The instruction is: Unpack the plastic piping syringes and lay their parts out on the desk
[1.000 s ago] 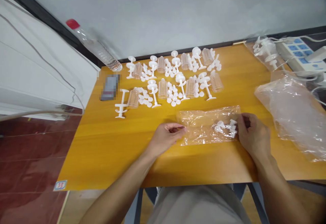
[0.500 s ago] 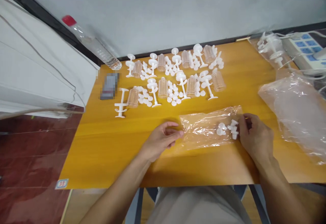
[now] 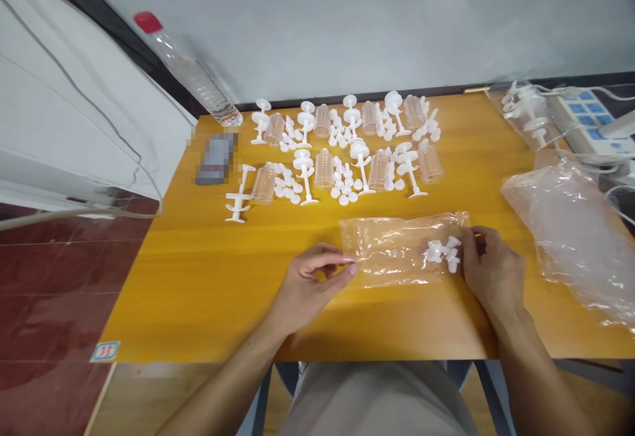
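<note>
A clear plastic bag (image 3: 387,251) is stretched sideways between my two hands, low over the wooden table. Several small white plastic nozzles (image 3: 443,253) lie inside it, bunched at its right end. My left hand (image 3: 317,280) pinches the bag's left edge between thumb and fingertips. At the other end, my right hand (image 3: 493,267) is closed on the right edge, beside the nozzles, with its fingertips partly hidden. Beyond the bag, white plungers (image 3: 306,176) with round discs, clear ribbed barrels (image 3: 325,169) and piles of small white nozzles (image 3: 344,184) lie in two rows.
On the table's (image 3: 208,290) right lies a large clear plastic bag (image 3: 575,224). Behind it are a bagged plunger set (image 3: 528,108) and a power strip (image 3: 590,118) with cables. A red-capped bottle (image 3: 193,79) and a blurred phone-like object (image 3: 217,158) sit at the back left.
My left fingertips have closed on the bag's left edge, and the bag looks slightly more spread. The nozzles inside have shifted a little. The whole view has moved slightly.
</note>
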